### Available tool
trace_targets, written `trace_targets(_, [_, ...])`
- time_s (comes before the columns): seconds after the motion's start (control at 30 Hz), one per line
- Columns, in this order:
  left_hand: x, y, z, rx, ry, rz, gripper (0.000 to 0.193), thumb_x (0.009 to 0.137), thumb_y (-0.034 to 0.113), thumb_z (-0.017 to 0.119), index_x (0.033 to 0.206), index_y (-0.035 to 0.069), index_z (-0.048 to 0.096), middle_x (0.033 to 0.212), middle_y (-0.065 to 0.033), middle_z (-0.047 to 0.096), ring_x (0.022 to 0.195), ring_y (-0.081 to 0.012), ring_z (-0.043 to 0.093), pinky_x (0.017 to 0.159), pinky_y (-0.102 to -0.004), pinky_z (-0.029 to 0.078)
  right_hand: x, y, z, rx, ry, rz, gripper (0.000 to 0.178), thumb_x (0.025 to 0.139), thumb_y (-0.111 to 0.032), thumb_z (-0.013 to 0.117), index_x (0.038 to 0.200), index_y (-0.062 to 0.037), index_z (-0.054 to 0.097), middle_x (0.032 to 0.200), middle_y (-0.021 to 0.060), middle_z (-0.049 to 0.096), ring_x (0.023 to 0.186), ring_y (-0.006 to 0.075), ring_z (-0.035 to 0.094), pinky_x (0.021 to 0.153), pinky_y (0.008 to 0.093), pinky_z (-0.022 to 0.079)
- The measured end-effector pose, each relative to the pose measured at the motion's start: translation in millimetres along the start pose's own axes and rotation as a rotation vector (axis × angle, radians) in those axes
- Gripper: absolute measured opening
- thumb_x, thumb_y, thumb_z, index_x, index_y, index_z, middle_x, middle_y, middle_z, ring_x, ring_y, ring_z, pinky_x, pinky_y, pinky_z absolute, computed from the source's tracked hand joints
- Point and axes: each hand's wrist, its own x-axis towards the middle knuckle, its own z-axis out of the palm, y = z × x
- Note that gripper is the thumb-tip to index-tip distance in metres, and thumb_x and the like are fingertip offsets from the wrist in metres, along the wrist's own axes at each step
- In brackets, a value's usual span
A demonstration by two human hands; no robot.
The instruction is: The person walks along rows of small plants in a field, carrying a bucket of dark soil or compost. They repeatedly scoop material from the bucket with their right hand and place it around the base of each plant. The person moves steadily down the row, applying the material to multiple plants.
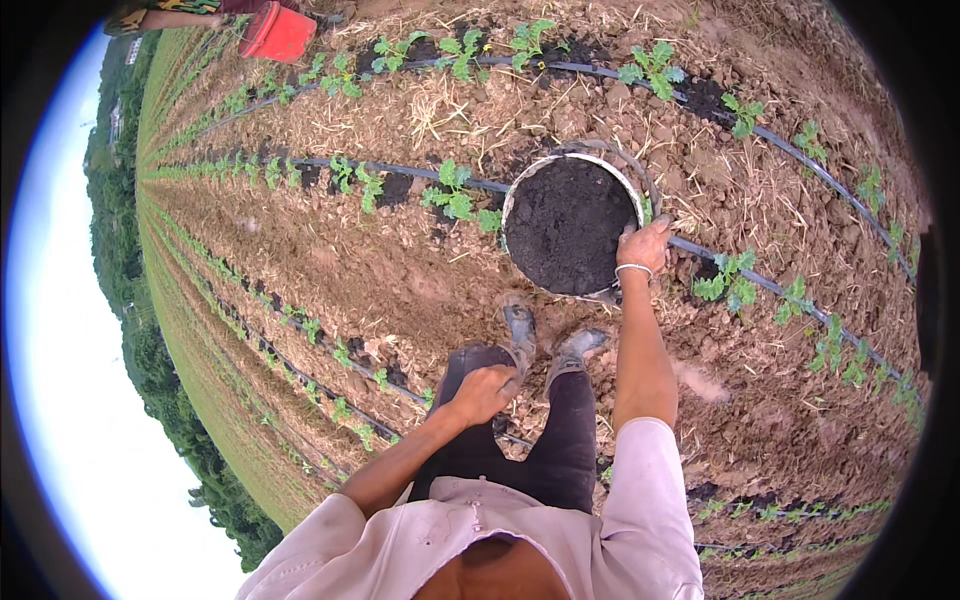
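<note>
One soil-filled bucket (pixel 570 225) (right hand (pixel 643 245) on rim)

Bucket (pixel 570 225) of soil stands on the ground just ahead of the person's boots (pixel 545 345). Right hand (pixel 643 247) on its right rim. Irrigation hose (pixel 420 172) runs off to its left and right, seedlings (pixel 455 195) alongside. Second bucket (pixel 278 32) far beyond, up-left.

My right hand (pixel 643 246) grips the smooth white plastic rim of the bucket (pixel 512 205), packed with dark, crumbly matt soil (pixel 568 225). There's a shiny metal bangle (pixel 632 268) just below my grip. Around it are rough dry clods, straw bits and a matt black plastic hose (pixel 800 305).
</note>
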Motion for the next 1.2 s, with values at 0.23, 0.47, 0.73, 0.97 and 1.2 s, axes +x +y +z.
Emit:
trace_targets(0.23, [22,89,-54,0.255,-0.073,0.156,0.031,0.086,0.015,0.052,0.114,0.003,0.058,0.098,-0.0177,0.06,0.092,-0.0377,0.059,0.08,-0.0456,0.048,8,8,2,0.063,0.014,-0.024,0.065,0.074,-0.023,0.075,0.123,-0.0007,0.039,0.104,0.0188,0.055,0.095,0.0362,0.061,0.08,0.0442,0.052])
trace_targets(0.47, [81,123,-69,0.338,-0.159,0.333,0.032,0.084,0.013,0.055,0.114,0.004,0.057,0.097,-0.0174,0.06,0.091,-0.0378,0.06,0.079,-0.0471,0.049,10,11,6,0.089,0.021,0.002,0.069,0.072,-0.023,0.077,0.125,-0.0024,0.038,0.105,0.0189,0.054,0.095,0.0371,0.059,0.081,0.0446,0.05])
trace_targets(0.73, [176,126,-54,0.364,-0.602,0.565,0.019,0.078,0.013,0.056,0.091,0.0,0.061,0.088,-0.0177,0.062,0.086,-0.0369,0.062,0.074,-0.0489,0.049,7,10,-3,0.11,-0.011,0.019,0.073,0.07,-0.022,0.076,0.129,-0.0012,0.038,0.114,0.0211,0.051,0.105,0.0391,0.053,0.086,0.0472,0.044])
trace_targets(0.97, [263,121,-80,0.418,-0.781,0.566,0.026,0.076,0.021,0.054,0.079,-0.003,0.064,0.076,-0.0218,0.066,0.073,-0.0395,0.065,0.067,-0.0489,0.051,17,15,-34,0.148,0.024,-0.078,0.086,0.077,-0.052,0.068,0.135,0.0043,0.038,0.136,0.0247,0.043,0.121,0.0443,0.04,0.102,0.0548,0.03])
trace_targets(1.2, [289,106,-87,0.42,-0.784,0.564,0.025,0.07,0.023,0.059,0.072,0.0,0.069,0.07,-0.0192,0.066,0.066,-0.0348,0.067,0.058,-0.0464,0.052,140,-78,-46,0.336,0.1,-0.241,0.022,0.088,-0.011,0.06,0.108,-0.0005,0.061,0.096,0.0171,0.066,0.088,0.0326,0.064,0.079,0.0393,0.049])
